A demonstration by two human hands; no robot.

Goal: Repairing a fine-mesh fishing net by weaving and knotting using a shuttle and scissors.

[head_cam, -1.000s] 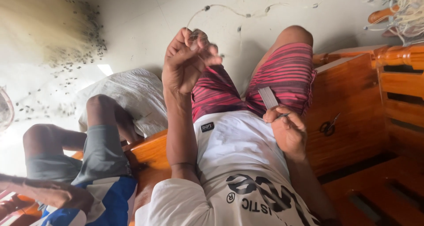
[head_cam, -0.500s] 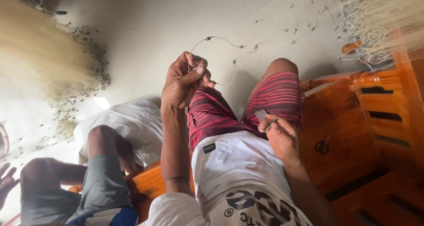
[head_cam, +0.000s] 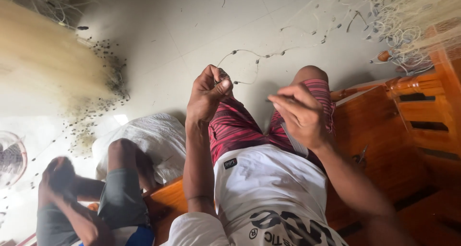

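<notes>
My left hand (head_cam: 209,94) is raised over my knees, with thumb and fingers pinched on a thin fishing-net line (head_cam: 249,54) strung with small dark weights. The line runs off across the pale tiled floor toward a heap of net (head_cam: 408,15) at the upper right. My right hand (head_cam: 300,114) hovers over my right thigh with its fingers stretched toward the line, a short gap left of them. A flat grey tool (head_cam: 294,141) is tucked under its palm. I sit in red striped shorts and a white shirt.
A wooden bench (head_cam: 384,121) carries me and extends right. Another person sits at my left, their knee (head_cam: 122,152) bent and their hand (head_cam: 60,174) low. A white sack (head_cam: 153,135) lies behind them. Tan netting with dark weights (head_cam: 48,68) spreads upper left, above a fan (head_cam: 9,159).
My right hand rose from my lap and moved left toward the line, fingers now extended. My left hand stays pinched on the line. The view has tilted toward the floor.
</notes>
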